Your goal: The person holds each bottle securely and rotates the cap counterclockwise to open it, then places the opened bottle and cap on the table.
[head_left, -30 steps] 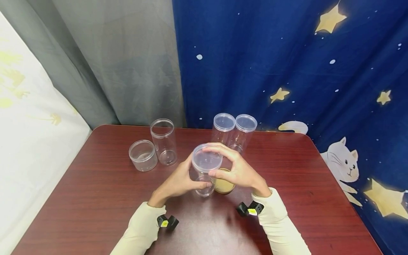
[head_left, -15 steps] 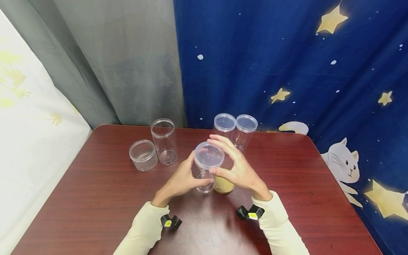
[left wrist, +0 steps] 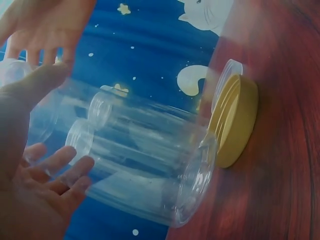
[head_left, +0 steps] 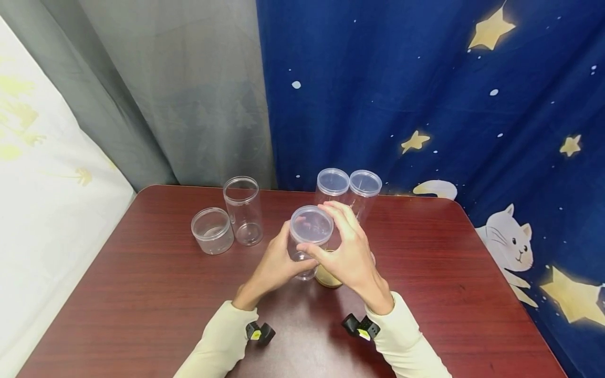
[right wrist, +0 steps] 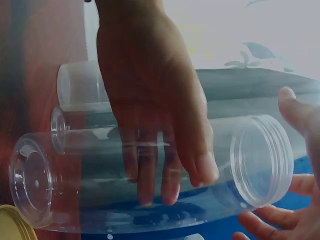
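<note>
A tall transparent plastic jar [right wrist: 115, 210] stands upright in head view, its translucent screw lid [head_left: 312, 224] on top. My left hand [head_left: 276, 262] grips the jar's body, thumb in front and fingers behind, seen through the plastic in the right wrist view. Around the lid my right hand [head_left: 352, 257] spreads its thumb and fingers. In the right wrist view a gap shows between that thumb and the lid, while its other fingertips are close by the lid's lower edge. Beside the jar's base lies a gold lid [left wrist: 240, 120], partly behind my right hand in the head view.
Two lidded clear jars [head_left: 333, 181] stand together at the back. To the left are a tall jar without a lid [head_left: 242, 202] and a short clear tub [head_left: 212, 233]. A clear lid [left wrist: 230, 75] lies beyond the gold one. Curtains hang behind the red-brown table [head_left: 142, 294].
My right hand has turned around the lid: its thumb swung left and its fingers went right. The jar shifted slightly right and away from me, with my left hand still holding it.
</note>
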`<move>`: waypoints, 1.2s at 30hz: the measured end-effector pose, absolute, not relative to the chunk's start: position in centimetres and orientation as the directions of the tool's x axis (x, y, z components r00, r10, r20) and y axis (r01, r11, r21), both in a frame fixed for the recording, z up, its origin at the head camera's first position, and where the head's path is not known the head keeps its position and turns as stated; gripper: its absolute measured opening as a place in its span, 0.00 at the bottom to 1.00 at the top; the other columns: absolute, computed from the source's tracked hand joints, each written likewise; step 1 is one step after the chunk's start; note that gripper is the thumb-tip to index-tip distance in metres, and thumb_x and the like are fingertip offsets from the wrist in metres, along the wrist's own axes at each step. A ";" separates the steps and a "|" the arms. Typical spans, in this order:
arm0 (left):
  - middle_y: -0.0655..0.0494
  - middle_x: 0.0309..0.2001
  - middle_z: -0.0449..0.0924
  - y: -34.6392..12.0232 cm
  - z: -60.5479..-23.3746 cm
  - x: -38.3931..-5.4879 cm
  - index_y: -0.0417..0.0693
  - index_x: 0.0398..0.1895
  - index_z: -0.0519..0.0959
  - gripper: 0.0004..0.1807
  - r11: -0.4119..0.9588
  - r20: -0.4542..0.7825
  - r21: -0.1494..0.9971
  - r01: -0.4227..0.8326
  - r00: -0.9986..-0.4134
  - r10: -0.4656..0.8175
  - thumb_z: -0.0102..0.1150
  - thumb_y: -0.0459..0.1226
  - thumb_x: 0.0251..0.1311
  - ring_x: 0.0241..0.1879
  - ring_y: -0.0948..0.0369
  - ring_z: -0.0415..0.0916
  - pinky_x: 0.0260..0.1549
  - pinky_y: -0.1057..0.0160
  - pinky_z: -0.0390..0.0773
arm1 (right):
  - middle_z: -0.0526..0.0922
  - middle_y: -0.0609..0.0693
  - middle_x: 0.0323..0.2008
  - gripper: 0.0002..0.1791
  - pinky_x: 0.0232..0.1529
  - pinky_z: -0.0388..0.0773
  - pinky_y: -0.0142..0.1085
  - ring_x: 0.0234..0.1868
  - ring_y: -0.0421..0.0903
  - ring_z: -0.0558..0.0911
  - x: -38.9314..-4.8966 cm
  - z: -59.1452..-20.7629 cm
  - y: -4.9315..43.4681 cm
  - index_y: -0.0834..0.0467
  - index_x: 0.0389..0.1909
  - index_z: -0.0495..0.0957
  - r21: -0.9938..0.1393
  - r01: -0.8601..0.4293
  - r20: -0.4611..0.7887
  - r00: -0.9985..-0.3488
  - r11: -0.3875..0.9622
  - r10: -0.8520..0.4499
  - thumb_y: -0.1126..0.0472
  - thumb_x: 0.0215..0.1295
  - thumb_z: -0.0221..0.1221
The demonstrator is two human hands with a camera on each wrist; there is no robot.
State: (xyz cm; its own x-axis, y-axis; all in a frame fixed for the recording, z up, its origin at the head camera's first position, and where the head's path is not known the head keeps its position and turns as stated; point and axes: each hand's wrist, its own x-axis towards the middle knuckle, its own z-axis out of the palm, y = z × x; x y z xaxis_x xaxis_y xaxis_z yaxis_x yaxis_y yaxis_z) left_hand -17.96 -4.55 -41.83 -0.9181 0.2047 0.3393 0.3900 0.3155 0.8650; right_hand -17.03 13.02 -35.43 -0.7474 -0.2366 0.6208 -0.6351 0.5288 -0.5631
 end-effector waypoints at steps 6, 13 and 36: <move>0.53 0.55 0.79 -4.2 -41.8 -17.9 0.49 0.66 0.65 0.46 0.351 0.336 0.858 0.375 -0.927 0.169 0.79 0.39 0.41 0.53 0.59 0.77 0.54 0.52 0.76 | 0.78 0.48 0.57 0.37 0.55 0.75 0.45 0.57 0.45 0.77 -16.8 -35.6 12.4 0.53 0.57 0.79 -0.528 -0.600 0.631 -0.751 0.601 -0.195 0.42 0.45 0.76; 0.52 0.56 0.78 -4.3 -42.0 -17.8 0.49 0.67 0.65 0.47 0.343 0.330 0.863 0.371 -0.928 0.174 0.80 0.40 0.41 0.54 0.57 0.76 0.56 0.49 0.76 | 0.79 0.49 0.56 0.34 0.57 0.74 0.45 0.57 0.46 0.76 -16.9 -35.6 12.4 0.54 0.54 0.80 -0.507 -0.616 0.636 -0.739 0.603 -0.222 0.43 0.46 0.76; 0.53 0.56 0.78 -5.5 -41.9 -17.9 0.52 0.70 0.61 0.51 0.297 0.355 0.855 0.425 -0.898 0.262 0.80 0.43 0.43 0.54 0.59 0.77 0.55 0.53 0.77 | 0.77 0.50 0.62 0.35 0.59 0.75 0.43 0.62 0.47 0.76 -18.1 -34.8 13.8 0.56 0.60 0.77 -0.512 -0.732 0.576 -0.681 0.450 -0.452 0.53 0.49 0.76</move>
